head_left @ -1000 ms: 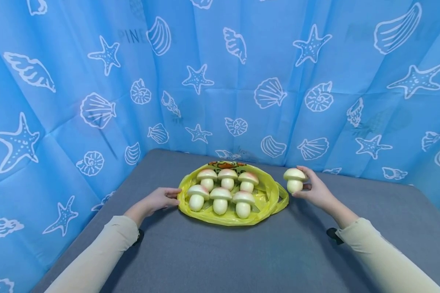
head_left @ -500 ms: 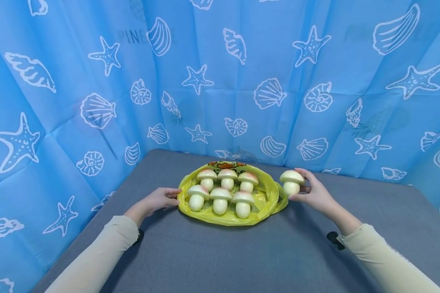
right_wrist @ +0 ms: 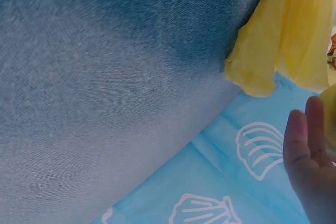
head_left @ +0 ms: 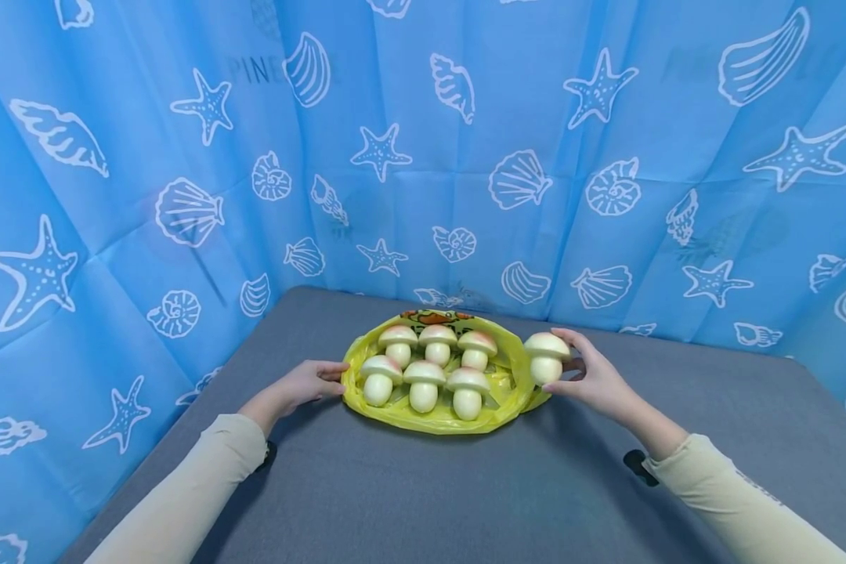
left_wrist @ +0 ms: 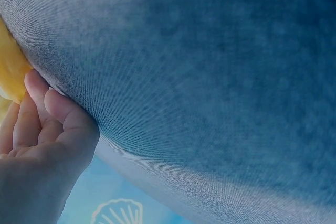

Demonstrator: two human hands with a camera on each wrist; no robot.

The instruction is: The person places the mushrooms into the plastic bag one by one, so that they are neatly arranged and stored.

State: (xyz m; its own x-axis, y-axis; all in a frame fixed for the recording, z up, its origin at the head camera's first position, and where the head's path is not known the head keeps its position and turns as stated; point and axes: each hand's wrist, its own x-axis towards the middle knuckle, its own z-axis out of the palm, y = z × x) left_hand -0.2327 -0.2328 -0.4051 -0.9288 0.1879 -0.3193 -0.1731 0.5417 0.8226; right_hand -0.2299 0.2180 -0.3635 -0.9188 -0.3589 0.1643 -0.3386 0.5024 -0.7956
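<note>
In the head view a yellow plastic bag (head_left: 437,427) lies spread open on the table, with several pale mushroom-shaped pieces (head_left: 424,384) standing inside in two rows. My left hand (head_left: 301,388) is at the bag's left edge; its fairly straight fingertips touch the plastic. In the left wrist view these fingers (left_wrist: 26,124) meet the yellow edge. My right hand (head_left: 595,376) holds another mushroom-shaped piece (head_left: 546,358) upright between thumb and fingers, over the bag's right edge and handle. The right wrist view shows only part of that hand (right_wrist: 310,156), beside the yellow plastic (right_wrist: 283,40).
A grey cloth covers the table (head_left: 423,501). Behind and to the left hangs a blue curtain (head_left: 423,211) printed with white shells and starfish, close to the table's back edge.
My right hand has carried its mushroom-shaped piece leftward and slightly nearer, from beside the bag to its right edge, and now covers most of the handle. My left hand has stayed in place.
</note>
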